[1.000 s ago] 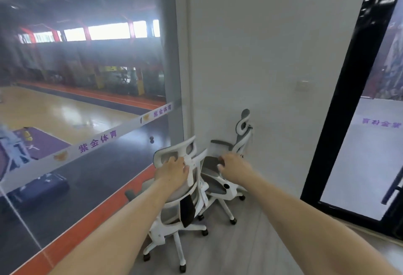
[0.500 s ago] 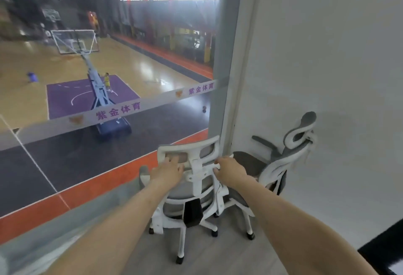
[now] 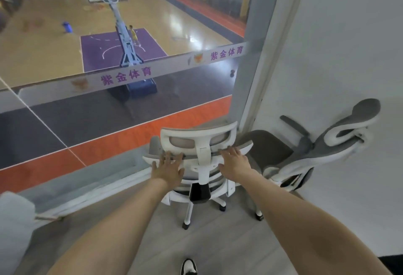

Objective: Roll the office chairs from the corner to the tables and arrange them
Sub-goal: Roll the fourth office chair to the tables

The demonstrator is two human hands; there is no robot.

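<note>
near chair (image 3: 201, 161): in corner by window (image 3: 122, 56); seat hidden behind backrest
left hand (image 3: 168, 169): fingers curled over backrest top
right hand (image 3: 235, 162): same grip; fingertips hidden
second chair (image 3: 314, 150): right of near chair, base partly hidden

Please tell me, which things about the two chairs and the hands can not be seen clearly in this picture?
- Near chair: its seat is hidden behind its own backrest in the head view.
- Left hand and right hand: fingertips lie over the backrest edge, so the grip is unclear.
- Far chair: most of its base is hidden by its seat and the right arm.
- Tables: not in view.
</note>
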